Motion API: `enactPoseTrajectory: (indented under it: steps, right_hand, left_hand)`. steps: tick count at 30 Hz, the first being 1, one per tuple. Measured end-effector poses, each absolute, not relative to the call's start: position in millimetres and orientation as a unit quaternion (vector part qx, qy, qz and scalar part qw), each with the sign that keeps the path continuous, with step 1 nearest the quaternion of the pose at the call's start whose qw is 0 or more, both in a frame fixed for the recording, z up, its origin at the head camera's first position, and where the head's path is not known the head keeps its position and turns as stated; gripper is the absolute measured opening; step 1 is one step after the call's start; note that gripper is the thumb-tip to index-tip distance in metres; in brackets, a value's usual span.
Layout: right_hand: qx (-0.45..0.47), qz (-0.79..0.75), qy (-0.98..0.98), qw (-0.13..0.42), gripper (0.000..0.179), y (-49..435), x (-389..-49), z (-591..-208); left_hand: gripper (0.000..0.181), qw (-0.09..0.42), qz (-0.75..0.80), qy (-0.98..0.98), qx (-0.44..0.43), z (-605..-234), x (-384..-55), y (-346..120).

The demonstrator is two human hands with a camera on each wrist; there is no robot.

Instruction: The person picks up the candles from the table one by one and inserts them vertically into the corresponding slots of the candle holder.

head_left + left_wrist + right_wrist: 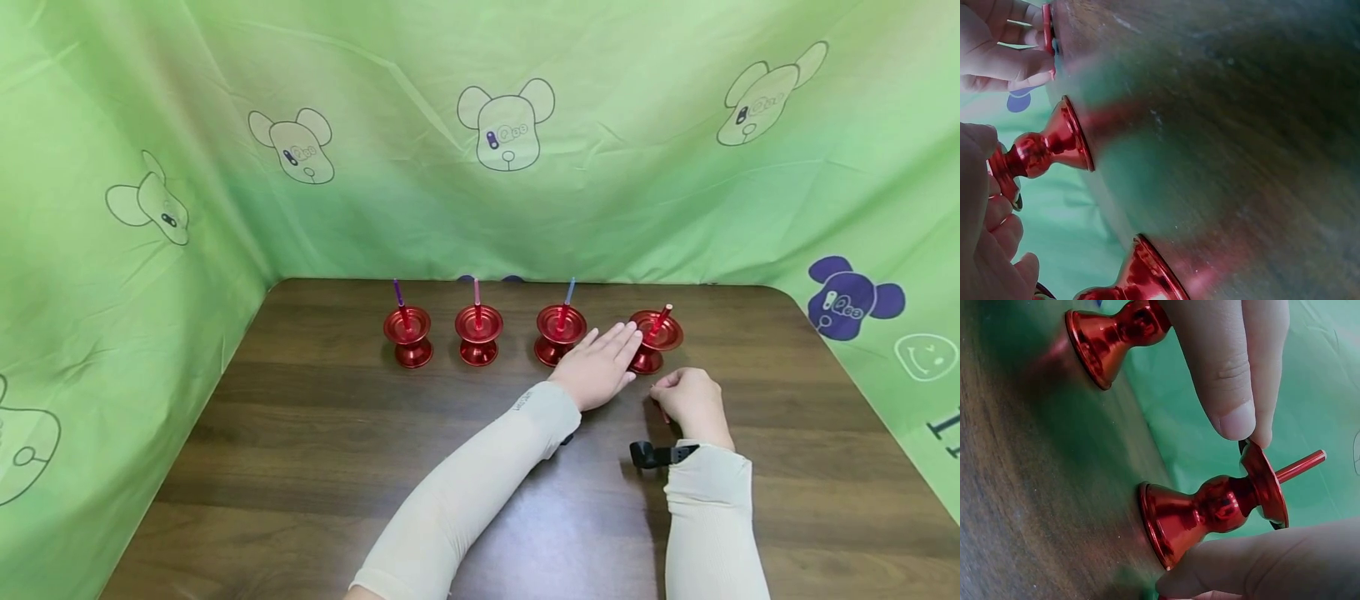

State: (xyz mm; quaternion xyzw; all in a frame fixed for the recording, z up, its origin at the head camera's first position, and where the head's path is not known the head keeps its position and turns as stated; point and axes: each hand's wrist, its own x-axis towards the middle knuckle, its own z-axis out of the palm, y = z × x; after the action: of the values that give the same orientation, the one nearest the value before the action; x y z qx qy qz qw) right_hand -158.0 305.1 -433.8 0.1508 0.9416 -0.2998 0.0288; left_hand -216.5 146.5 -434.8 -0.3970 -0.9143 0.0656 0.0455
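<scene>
My left hand (600, 367) reaches over the left side of the rightmost red candle holder (648, 360), and in the right wrist view its thumb and a finger pinch the rim of the dish (1264, 481). A bare red tube (1302, 465) sticks up from that dish. Just in front of this holder, my right hand (690, 404) pinches a thin red candle (1047, 37) low over the table. Part of the candle is hidden by the fingers. Three matching holders stand to the left, bearing a purple candle (398, 293), a pink candle (477, 293) and a blue candle (570, 292).
The brown wooden table (322, 467) has rounded far corners. Green curtains (390, 192) printed with mouse heads hang behind it and along both sides. A black wrist strap mount (652, 455) juts out from my right sleeve.
</scene>
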Motion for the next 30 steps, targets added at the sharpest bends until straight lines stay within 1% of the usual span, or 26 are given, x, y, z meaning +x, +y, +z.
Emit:
enactPoseTrajectory:
  steps: [6, 12, 20, 30]
  right_hand:
    - [0.163, -0.298, 0.941, 0.003, 0.019, 306.6, -159.2, -435.4]
    - [0.181, -0.323, 0.929, -0.006, 0.02, 308.6, -159.5, -433.6]
    - [0.204, -0.349, 0.911, -0.084, 0.025, 311.1, -160.5, -430.7]
    - [0.238, -0.378, 0.882, -0.149, 0.026, 312.2, -164.8, -429.0]
  left_hand:
    - [0.061, 0.042, 0.064, -0.914, -0.399, -434.7, -216.4, 145.6]
    - [0.061, 0.037, 0.056, -0.914, -0.4, -435.0, -216.9, 146.3]
    - [0.061, 0.038, 0.049, -0.914, -0.401, -435.7, -217.1, 146.2]
    - [0.06, 0.035, 0.039, -0.913, -0.405, -436.5, -219.3, 145.0]
